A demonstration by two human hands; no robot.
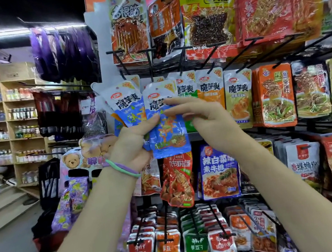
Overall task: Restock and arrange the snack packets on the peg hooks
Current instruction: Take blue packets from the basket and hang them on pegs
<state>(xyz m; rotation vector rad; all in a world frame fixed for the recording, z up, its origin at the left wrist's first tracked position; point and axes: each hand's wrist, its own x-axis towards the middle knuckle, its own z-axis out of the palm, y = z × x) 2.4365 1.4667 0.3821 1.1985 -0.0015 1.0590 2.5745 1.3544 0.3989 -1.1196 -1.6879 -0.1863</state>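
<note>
My left hand (131, 145) grips a small stack of blue snack packets (168, 134) from below, thumb pressed on the front one. My right hand (200, 119) pinches the front blue packet near its middle with fingertips. Another blue packet (126, 108) fans out to the left behind it. The packets are held up just under a black peg hook (150, 68); whether their holes are on it I cannot tell. On neighbouring hooks hang the green (186, 93), orange (210, 89) and yellow (240, 96) packets of the same brand.
Rows of peg hooks full of snack packets fill the rack above, below and to the right. A red shrimp packet (178, 184) and blue packet (219, 171) hang below my hands. Bear-print bags (80, 159) stand left; wooden drink shelves (7, 126) line the aisle.
</note>
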